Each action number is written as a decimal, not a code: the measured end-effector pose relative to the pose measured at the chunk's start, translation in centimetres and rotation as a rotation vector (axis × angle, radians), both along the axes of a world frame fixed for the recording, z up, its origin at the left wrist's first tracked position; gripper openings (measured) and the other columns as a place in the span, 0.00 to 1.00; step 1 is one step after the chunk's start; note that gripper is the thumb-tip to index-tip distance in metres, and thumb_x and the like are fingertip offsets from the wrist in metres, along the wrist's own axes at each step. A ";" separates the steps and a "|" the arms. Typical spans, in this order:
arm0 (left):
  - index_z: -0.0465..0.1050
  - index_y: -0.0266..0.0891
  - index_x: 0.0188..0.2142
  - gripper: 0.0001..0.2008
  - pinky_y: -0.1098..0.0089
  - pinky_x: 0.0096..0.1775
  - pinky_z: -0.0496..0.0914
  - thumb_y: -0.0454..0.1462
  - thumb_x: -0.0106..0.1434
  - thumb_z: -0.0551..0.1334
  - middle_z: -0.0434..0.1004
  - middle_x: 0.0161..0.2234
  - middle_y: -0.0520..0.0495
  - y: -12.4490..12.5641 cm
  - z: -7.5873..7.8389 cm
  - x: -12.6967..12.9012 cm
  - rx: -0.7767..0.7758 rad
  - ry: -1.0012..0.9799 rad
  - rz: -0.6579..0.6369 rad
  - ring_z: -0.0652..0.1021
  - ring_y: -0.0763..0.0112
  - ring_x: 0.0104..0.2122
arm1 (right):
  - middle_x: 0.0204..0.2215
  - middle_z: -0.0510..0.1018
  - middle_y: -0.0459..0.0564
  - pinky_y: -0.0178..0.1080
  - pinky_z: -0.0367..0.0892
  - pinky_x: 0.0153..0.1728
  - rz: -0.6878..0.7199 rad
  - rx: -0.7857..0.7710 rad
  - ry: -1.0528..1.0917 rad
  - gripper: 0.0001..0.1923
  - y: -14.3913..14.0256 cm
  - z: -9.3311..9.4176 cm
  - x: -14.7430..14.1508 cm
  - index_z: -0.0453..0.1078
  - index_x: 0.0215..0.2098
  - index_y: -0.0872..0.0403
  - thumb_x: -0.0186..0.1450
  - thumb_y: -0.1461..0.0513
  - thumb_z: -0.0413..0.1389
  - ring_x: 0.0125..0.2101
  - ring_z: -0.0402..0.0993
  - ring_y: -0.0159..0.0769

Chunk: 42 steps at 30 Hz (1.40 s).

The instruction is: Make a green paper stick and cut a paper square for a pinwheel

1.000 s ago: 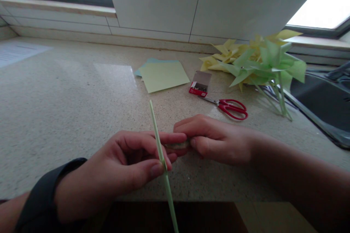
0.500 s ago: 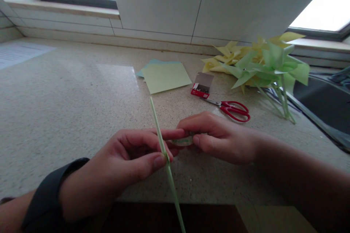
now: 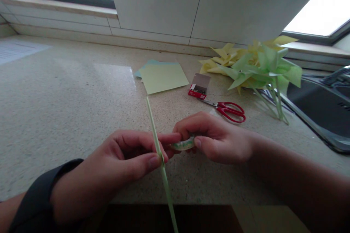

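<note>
Thin pale green stick (image 3: 166, 179), long, slanted

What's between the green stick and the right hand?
In the head view, outstretched fingers of the left hand and what looks like a small tape roll lie between the pale green stick and right hand.
</note>
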<state>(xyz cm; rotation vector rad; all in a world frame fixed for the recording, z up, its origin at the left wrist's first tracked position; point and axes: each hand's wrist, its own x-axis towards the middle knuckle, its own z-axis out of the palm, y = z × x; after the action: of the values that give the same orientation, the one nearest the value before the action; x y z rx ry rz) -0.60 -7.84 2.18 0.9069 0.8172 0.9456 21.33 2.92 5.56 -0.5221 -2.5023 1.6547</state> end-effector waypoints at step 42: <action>0.86 0.51 0.37 0.03 0.81 0.47 0.76 0.38 0.62 0.72 0.85 0.47 0.54 -0.3 0.2 0.2 0.011 -0.054 0.035 0.85 0.69 0.45 | 0.32 0.71 0.50 0.41 0.65 0.36 0.122 -0.002 0.059 0.04 -0.2 -0.5 -0.3 0.62 0.29 0.54 0.56 0.66 0.47 0.33 0.67 0.37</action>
<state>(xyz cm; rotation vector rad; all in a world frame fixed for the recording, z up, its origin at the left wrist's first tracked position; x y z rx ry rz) -0.37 -8.12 2.34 0.8755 0.7848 1.0015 21.01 2.76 5.09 -0.3216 -2.5366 1.6875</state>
